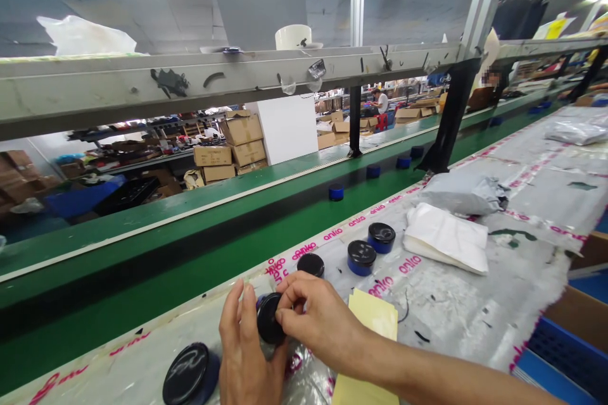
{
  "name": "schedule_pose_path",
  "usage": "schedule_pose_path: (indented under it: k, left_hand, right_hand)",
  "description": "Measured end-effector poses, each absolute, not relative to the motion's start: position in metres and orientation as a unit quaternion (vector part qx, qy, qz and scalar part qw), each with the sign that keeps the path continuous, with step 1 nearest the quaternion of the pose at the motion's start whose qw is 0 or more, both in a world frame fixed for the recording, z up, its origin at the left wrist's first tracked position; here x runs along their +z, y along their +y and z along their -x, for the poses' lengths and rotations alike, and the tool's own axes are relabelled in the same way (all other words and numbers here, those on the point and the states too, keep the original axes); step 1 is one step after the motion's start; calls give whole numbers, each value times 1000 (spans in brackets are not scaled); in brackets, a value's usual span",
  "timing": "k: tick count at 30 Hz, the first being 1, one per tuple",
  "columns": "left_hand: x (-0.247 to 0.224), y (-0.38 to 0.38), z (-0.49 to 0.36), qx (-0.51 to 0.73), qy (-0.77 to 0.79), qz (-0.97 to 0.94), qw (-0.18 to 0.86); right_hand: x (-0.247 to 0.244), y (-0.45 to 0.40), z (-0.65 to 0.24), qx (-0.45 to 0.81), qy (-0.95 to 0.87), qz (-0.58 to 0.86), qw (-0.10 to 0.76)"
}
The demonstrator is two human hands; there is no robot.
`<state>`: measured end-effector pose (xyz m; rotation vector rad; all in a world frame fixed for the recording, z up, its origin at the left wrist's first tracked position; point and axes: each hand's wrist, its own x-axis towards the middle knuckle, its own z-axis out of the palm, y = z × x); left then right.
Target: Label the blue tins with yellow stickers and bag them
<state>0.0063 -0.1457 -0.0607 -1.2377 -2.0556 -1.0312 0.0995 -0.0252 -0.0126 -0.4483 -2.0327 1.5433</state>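
Observation:
My left hand (pixel 249 345) is closed around a small round black-topped blue piece (pixel 270 319), held tilted with its black face towards the right. My right hand (pixel 316 316) touches the rim of that face, thumb and forefinger pinched together; anything between them is too small to make out. Left of my hands sits another, larger-looking round piece (pixel 190 374) with a glossy black top. Just beyond my right hand stands a similar piece (pixel 311 264), partly hidden by the knuckles. Two more, a nearer one (pixel 361 257) and a farther one (pixel 381 237), stand side by side.
Yellow paper sheets (pixel 373 316) lie under my right forearm. A folded white cloth (pixel 446 237) and a grey plastic bag (pixel 463 193) rest on the plastic-covered bench. Several blue pieces (pixel 335 192) sit on the green conveyor belt (pixel 213 247). A metal shelf beam (pixel 237 76) crosses above; a blue crate (pixel 570 354) is lower right.

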Motion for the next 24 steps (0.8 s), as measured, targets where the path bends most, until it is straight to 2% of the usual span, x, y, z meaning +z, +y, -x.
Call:
schedule_pose_path:
  k: [10,17,19,21,24]
  left_hand:
    - [-59,-149,-8,-371,-769,440,278]
    - [-55,-148,-10,-394,-769,424,273]
    - [-54,-142,-9,-414,-777,413,232]
    - [-54,-134,-8,-429,-796,392,170]
    - [-55,-125,-4,-433,-821,364,73]
  right_hand:
    - [-17,-24,-101,606,-725,163,284]
    - [-11,-20,-100,700,-644,210,227]
    - [-3,-4,-100,660,-672,205,267]
    - [5,18,-103,554,-739,212,318]
    - [10,46,-109,436,-801,246,328]
